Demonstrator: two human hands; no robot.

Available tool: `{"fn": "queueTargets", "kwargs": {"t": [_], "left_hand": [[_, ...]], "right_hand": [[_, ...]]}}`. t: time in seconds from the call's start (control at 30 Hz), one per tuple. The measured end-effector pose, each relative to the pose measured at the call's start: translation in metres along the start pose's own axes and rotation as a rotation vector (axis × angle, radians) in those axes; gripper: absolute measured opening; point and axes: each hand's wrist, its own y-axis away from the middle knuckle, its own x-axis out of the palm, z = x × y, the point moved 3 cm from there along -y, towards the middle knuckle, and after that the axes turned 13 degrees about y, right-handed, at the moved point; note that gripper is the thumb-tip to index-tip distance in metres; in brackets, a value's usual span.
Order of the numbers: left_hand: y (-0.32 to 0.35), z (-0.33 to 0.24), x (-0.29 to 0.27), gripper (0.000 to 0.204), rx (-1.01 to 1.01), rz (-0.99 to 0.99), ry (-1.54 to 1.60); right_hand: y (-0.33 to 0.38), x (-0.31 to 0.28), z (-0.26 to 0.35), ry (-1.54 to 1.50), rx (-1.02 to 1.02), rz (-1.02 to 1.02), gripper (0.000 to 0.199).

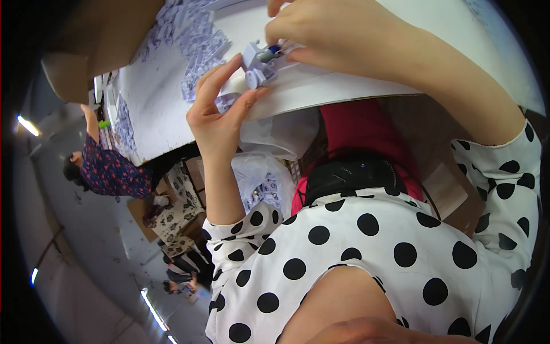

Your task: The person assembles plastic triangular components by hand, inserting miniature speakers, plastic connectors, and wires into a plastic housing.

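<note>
At the near edge of the white table [344, 82], my left hand [217, 114] grips a small pale lavender plastic assembly [250, 57] between thumb and forefinger. The assembly has a boxy part and a round, wheel-like end, with a grey cylinder [266, 56] at its right side. My right hand [326, 31] comes from the right, its fingers bent and closed close to the cylinder. A small dark blue part [275, 49] shows by those fingertips. What the right fingers hold is mostly hidden behind the hand.
Many loose lavender plastic parts [200, 54] are heaped left of my hands. Below the table edge, a clear plastic bag [263, 178] contains more parts. A cardboard box [66, 77] stands far left. A person in a dark patterned top [114, 172] is at the table's left end.
</note>
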Motion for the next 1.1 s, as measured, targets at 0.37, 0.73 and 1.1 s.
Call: {"fn": "queueTargets", "kwargs": {"t": [0.37, 0.73, 1.1], "left_hand": [[0.000, 0.009, -0.001, 0.059, -0.149, 0.015, 0.090], [-0.004, -0.013, 0.006, 0.053, -0.027, 0.092, -0.325], [-0.028, -0.037, 0.011, 0.044, -0.147, 0.233, -0.353]], "right_hand": [[0.014, 0.013, 0.005, 0.114, 0.044, -0.034, 0.011], [0.005, 0.023, 0.005, 0.056, -0.049, -0.101, 0.010], [0.012, 0.021, 0.006, -0.021, 0.098, 0.054, 0.017]]}}
